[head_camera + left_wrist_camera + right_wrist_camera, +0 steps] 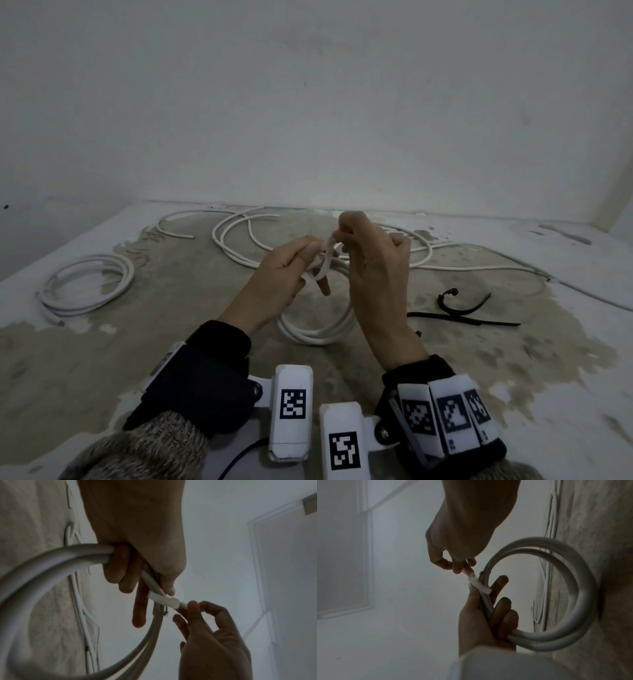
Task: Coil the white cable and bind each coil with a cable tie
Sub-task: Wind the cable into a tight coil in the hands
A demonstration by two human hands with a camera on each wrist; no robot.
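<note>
1. At 9 o'clock of the head view a finished coil of white round cable (87, 286) lies flat on the table (565, 370), whose pale paint has worn away to a brown patch.
2. The left hand (281, 274) has its fingers curled round the small coil of white cable (318, 329); the index finger sticks out straight, and the coil hangs below the hand, its ring standing upright.
3. A white flat plastic cable tie (164, 600) wraps across the coil's strands just past the left thumb, its long axis running across the cable toward the right hand.
4. The right hand (373, 270) pinches the free tail of the tie between thumb and fingertips (457, 568), pointing it up and away toward 12 o'clock.
5. Loose white cable (239, 240) sprawls in wide loops at 12 o'clock, behind the hands.
6. Two black plastic cable ties (462, 311) lie crossed at 3 o'clock.
7. A plain pale wall (308, 102) rises behind the table.
</note>
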